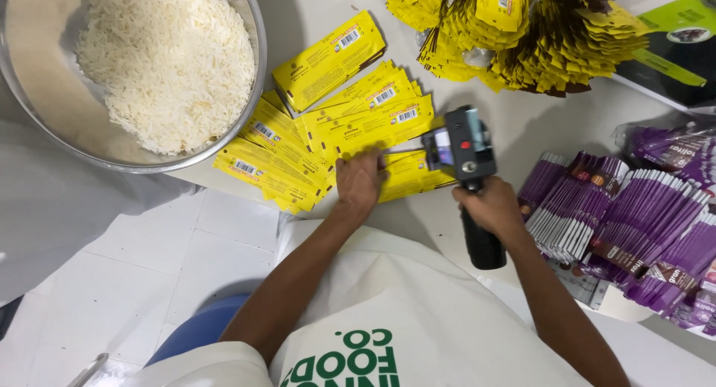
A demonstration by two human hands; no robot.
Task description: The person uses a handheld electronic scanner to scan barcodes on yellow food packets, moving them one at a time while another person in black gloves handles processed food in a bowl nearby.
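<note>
Head view, items on white surface [522,126]. Left hand [359,180]: flat, fingers spread, pressing one yellow pouch [406,174] against the surface; nothing grasped. Right hand [488,206]: grip wrapped tight around black handheld device [466,171], its head set on that pouch, possibly a printer. Fanned yellow pouches [313,145] just left. Steel bowl of rice [160,59] upper left. Purple pouches [626,215] right.

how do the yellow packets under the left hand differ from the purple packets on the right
The yellow packets lie flat and fanned out, overlapping on the table; the purple packets stand bunched in tight stacks, edges showing. The left hand presses on a yellow one, beside the handheld device that the right hand grips; no hand touches the purple ones. Both are flat, empty-looking pouches of similar shape.
</note>
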